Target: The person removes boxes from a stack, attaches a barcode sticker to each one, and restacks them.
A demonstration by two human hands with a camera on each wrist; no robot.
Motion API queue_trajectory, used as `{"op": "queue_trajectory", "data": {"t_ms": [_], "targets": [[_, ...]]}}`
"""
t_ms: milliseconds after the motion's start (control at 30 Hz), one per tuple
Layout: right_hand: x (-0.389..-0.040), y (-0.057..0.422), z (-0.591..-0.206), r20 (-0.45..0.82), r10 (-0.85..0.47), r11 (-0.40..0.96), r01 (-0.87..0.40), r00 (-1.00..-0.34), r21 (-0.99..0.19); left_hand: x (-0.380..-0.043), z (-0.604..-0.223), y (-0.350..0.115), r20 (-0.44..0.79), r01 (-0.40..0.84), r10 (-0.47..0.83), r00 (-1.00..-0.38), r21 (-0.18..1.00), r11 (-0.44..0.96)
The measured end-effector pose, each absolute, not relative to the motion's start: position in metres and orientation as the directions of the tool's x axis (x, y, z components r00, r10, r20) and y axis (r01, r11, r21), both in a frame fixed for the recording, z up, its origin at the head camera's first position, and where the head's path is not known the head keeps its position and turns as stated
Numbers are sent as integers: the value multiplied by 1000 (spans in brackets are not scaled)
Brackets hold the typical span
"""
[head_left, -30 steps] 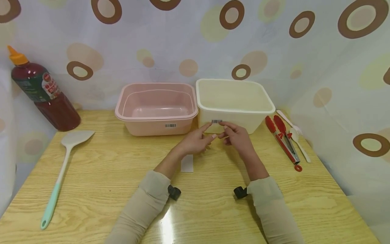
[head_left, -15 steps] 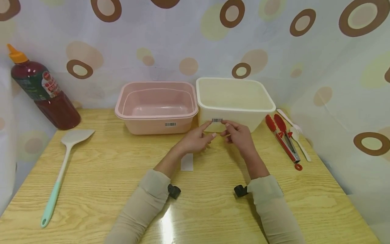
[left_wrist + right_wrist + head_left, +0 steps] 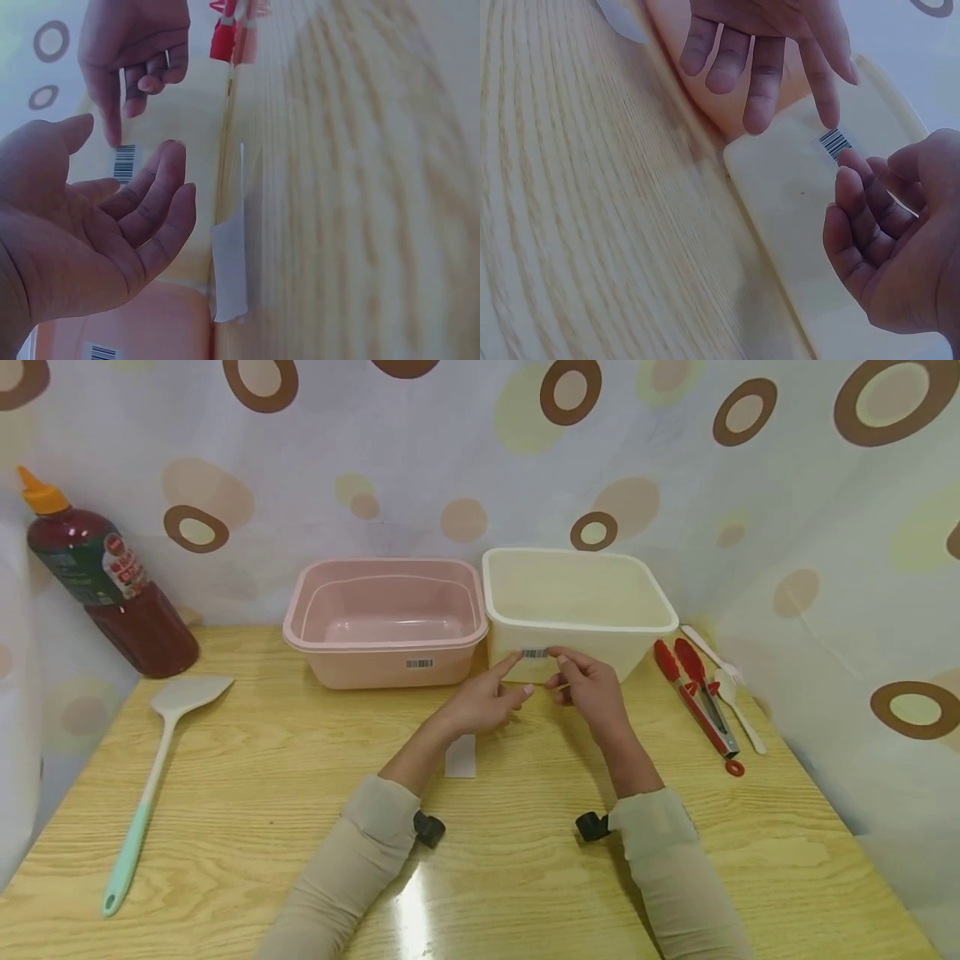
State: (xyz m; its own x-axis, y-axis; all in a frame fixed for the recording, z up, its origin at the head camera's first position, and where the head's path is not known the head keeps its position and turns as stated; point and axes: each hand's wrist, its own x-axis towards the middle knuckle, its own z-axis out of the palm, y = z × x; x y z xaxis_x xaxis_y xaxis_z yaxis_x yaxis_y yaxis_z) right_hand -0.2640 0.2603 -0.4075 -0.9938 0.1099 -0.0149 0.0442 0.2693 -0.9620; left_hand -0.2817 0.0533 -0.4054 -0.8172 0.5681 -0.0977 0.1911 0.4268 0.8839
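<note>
A small barcode sticker (image 3: pixel 535 653) sits on the front wall of a cream plastic basin (image 3: pixel 628 650). My left hand (image 3: pixel 480 706) has its index fingertip right at the sticker's left end, thumb held apart. At the right end is the index fingertip of my right hand (image 3: pixel 596 693), whose other fingers bend loosely with nothing in them. In the left wrist view the barcode sticker (image 3: pixel 124 163) lies flat between the two hands. The right wrist view shows the left hand's fingers (image 3: pixel 761 97) spread and bare. A white paper slip (image 3: pixel 461 760) lies on the table below the left hand.
A pink basin (image 3: pixel 352 668) with its own barcode stands beside the cream one. Left are a sauce bottle (image 3: pixel 112 585) and a long-handled turner (image 3: pixel 167 735). Red-tipped tongs (image 3: pixel 701 714), a fork (image 3: pixel 712 653) and a spoon (image 3: pixel 741 714) lie right of the cream basin.
My right index fingertip has shifted slightly right along the sticker's end. The left hand keeps nearly the same place, and the whole head view has drifted up a little.
</note>
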Motion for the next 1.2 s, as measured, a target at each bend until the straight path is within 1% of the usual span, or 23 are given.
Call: {"op": "queue_trajectory", "data": {"t_ms": [367,600,867,1033,1133,1200], "targets": [[-266,263,-415,-73,99,308,101,-992,-946,-282,-406,52,-116,171,552,-826,881,442],[-265,260,-411,-51,83,311,74,-995,-947,-283,-407,52,-100,181,573,-814,893,412],[-263,258,-406,-28,-13,320,23,-1000,-947,-280,-402,47,-107,165,587,-802,906,390],[-260,263,-393,29,-59,342,-48,-998,-939,-279,-386,36,-43,208,576,-816,908,363],[-256,268,-383,67,-71,356,-88,-995,-931,-276,-375,24,9,240,541,-841,902,358],[-253,274,-377,85,-71,341,-105,-994,-934,-274,-368,14,55,269,510,-858,895,355]]}}
